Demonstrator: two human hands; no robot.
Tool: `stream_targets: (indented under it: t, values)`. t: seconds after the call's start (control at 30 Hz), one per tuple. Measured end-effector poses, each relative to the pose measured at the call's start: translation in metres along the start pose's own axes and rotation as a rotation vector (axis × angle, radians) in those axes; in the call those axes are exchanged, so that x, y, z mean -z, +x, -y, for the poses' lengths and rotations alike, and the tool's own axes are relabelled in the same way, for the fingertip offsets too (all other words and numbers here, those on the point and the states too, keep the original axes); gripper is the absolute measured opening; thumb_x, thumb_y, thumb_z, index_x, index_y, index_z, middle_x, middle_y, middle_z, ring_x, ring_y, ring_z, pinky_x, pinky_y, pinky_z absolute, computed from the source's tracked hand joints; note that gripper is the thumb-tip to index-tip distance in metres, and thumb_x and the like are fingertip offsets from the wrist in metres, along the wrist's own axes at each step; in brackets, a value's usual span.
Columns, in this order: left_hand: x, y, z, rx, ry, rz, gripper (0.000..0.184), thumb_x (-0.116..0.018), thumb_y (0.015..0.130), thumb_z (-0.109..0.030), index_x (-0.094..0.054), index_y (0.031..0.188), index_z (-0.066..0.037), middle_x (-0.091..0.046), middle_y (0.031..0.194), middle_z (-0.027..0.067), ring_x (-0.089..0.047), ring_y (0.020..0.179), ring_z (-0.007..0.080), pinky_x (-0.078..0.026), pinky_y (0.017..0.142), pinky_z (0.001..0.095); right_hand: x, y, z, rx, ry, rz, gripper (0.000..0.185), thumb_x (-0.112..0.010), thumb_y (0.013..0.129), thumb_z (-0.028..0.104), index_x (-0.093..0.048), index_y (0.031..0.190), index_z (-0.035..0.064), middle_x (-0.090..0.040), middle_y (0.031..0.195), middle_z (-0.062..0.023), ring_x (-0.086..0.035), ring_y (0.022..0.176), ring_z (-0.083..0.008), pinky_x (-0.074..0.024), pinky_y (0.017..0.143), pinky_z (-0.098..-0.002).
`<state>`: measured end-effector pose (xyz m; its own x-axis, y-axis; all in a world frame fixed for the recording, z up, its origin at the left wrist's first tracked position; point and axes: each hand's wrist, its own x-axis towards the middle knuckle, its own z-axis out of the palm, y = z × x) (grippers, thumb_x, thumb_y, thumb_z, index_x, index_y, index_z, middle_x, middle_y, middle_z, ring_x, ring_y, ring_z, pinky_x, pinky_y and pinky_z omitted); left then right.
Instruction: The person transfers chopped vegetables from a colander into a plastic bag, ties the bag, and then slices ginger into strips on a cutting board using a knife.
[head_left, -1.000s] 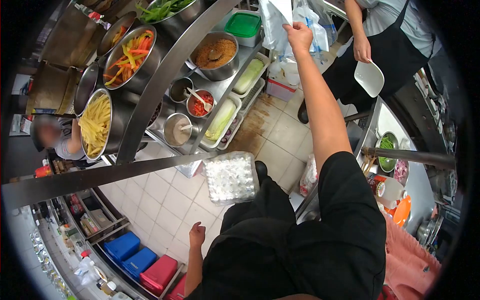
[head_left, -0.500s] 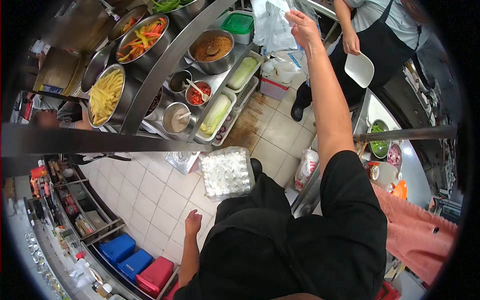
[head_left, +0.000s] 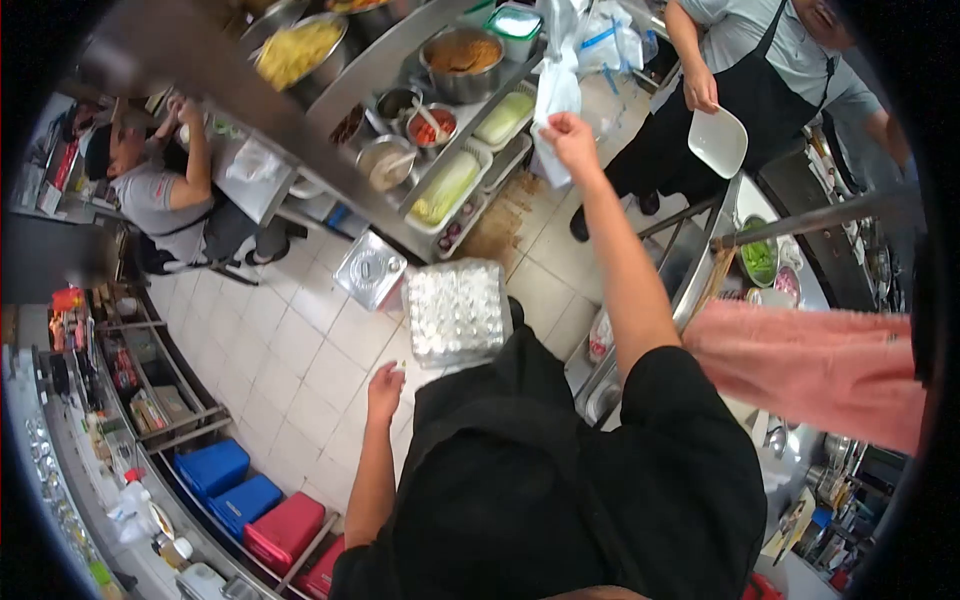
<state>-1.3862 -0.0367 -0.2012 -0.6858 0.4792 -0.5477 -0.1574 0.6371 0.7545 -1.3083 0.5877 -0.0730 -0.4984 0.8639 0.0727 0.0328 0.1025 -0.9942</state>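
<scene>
Right hand [head_left: 570, 140]: in the head view, closed in a pinch on a white plastic bag [head_left: 557, 95], the arm fully outstretched beyond and to the right of the wrapped pack.
White plastic bag: hangs in a narrow, crumpled length at the right fingers, farther off than the wrapped pack [head_left: 455, 312]; its far end runs out of frame.
Left hand [head_left: 385, 390]: partly open, fingers loosely curled, low and to the left of the pack; whether the fingertips hold something small cannot be told.
Wrapped pack: landmark; a square block in clear film with whitish contents, just ahead of the wearer's legs; its contents cannot be identified.
Metal lid [head_left: 370, 270]: just left of the pack.
Cabbage baskets: two white baskets, one nearer [head_left: 447, 190] and one farther [head_left: 505, 118], both beyond the pack.
Shelf vessels: beyond the baskets as seen from the pack, a pan of brown crumbs [head_left: 462, 55] and a small pot of chopped red pieces [head_left: 432, 125].
Co-worker, right: beyond and to the right of the pack, one hand [head_left: 701, 90] gripping a white bowl [head_left: 718, 142] by its edge.
Co-worker, left [head_left: 165, 200]: well left of the pack, in grey, arms raised.
Pink towel [head_left: 810, 370]: well right of the pack.
Blue bins [head_left: 212, 467] and red bin [head_left: 285, 530]: left of the pack and nearer the wearer.
</scene>
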Motion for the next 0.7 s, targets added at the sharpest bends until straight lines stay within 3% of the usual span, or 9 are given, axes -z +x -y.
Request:
stream_targets:
  t: [0.07,0.13,0.27,0.33,0.4,0.43,0.53,0.67,0.7]
  values:
    - [-0.005,-0.022,-0.048,0.028,-0.245,0.027,0.042,-0.064,0.099,-0.020,-0.059,0.137,-0.001,-0.072,0.109,0.0099,-0.069,0.095,0.0169,-0.055,0.081,0.0304,-0.043,-0.095,-0.023,0.041,0.012,0.065,0.018,-0.075,0.086,0.005,-0.068,0.102,0.0022,-0.065,0.081,0.0006,-0.056,0.071,-0.0080,-0.0471,0.065,-0.0269]
    - [-0.005,-0.021,-0.047,0.011,-0.396,0.123,0.045,-0.061,0.102,-0.024,-0.055,0.141,-0.003,-0.071,0.118,0.0111,-0.068,0.101,0.0185,-0.055,0.083,0.0327,-0.084,-0.204,-0.017,0.083,0.044,0.135,0.015,-0.074,0.088,0.005,-0.066,0.100,0.0020,-0.063,0.080,0.0022,-0.054,0.070,-0.0068,-0.0457,0.064,-0.0265]
    - [-0.018,-0.039,-0.083,0.005,-0.594,0.395,0.046,-0.059,0.105,-0.034,-0.053,0.142,-0.007,-0.069,0.124,0.0122,-0.067,0.109,0.0210,-0.053,0.092,0.0362,-0.124,-0.390,0.022,-0.134,0.014,0.315,0.015,-0.072,0.089,0.007,-0.065,0.101,0.0020,-0.060,0.075,0.0012,-0.054,0.069,-0.0070,-0.0452,0.062,-0.0276]
    - [-0.035,-0.034,-0.063,0.041,-0.820,0.529,0.040,-0.064,0.102,-0.029,-0.060,0.135,-0.007,-0.070,0.121,0.0089,-0.067,0.105,0.0195,-0.054,0.088,0.0344,-0.120,-0.446,0.049,-0.113,-0.073,0.465,0.017,-0.070,0.090,0.009,-0.064,0.104,0.0015,-0.063,0.074,-0.0069,-0.058,0.066,-0.0156,-0.0478,0.062,-0.0326]
    - [-0.052,-0.068,-0.086,0.025,-0.832,0.457,0.040,-0.069,0.099,-0.025,-0.061,0.133,-0.005,-0.069,0.121,0.0082,-0.066,0.106,0.0197,-0.054,0.090,0.0359,-0.113,-0.484,0.036,0.009,-0.171,0.637,0.020,-0.072,0.089,0.007,-0.065,0.107,0.0001,-0.067,0.079,-0.0098,-0.063,0.070,-0.0171,-0.0504,0.066,-0.0325]
    - [-0.058,-0.092,-0.101,-0.023,-0.788,0.357,0.040,-0.071,0.097,-0.019,-0.062,0.131,-0.001,-0.070,0.120,0.0084,-0.066,0.106,0.0200,-0.053,0.092,0.0366,-0.107,-0.497,0.039,0.021,-0.210,0.732,0.018,-0.070,0.090,0.009,-0.067,0.106,-0.0002,-0.070,0.082,-0.0141,-0.067,0.074,-0.0234,-0.0531,0.071,-0.0359]
    - [-0.067,-0.112,-0.086,-0.122,-0.647,0.325,0.037,-0.070,0.097,-0.017,-0.064,0.128,0.001,-0.070,0.119,0.0085,-0.066,0.106,0.0196,-0.053,0.093,0.0351,-0.085,-0.514,0.059,0.099,-0.474,0.928,0.018,-0.069,0.091,0.012,-0.070,0.105,0.0004,-0.071,0.085,-0.0145,-0.068,0.078,-0.0230,-0.0541,0.074,-0.0349]
    - [-0.053,-0.149,-0.073,-0.212,-0.463,0.411,0.035,-0.071,0.097,-0.018,-0.066,0.127,0.001,-0.071,0.116,0.0060,-0.066,0.105,0.0153,-0.053,0.092,0.0322,-0.045,-0.511,0.110,0.013,-0.292,0.601,0.028,-0.069,0.089,0.012,-0.072,0.115,0.0032,-0.075,0.105,-0.0121,-0.072,0.096,-0.0258,-0.0549,0.084,-0.0401]
    - [-0.053,-0.168,-0.077,-0.231,-0.440,0.396,0.034,-0.071,0.097,-0.020,-0.067,0.125,0.000,-0.072,0.114,0.0051,-0.066,0.102,0.0142,-0.053,0.090,0.0317,-0.036,-0.508,0.111,0.116,-0.231,0.528,0.029,-0.068,0.089,0.011,-0.072,0.117,0.0034,-0.075,0.106,-0.0107,-0.071,0.097,-0.0244,-0.0543,0.085,-0.0394]
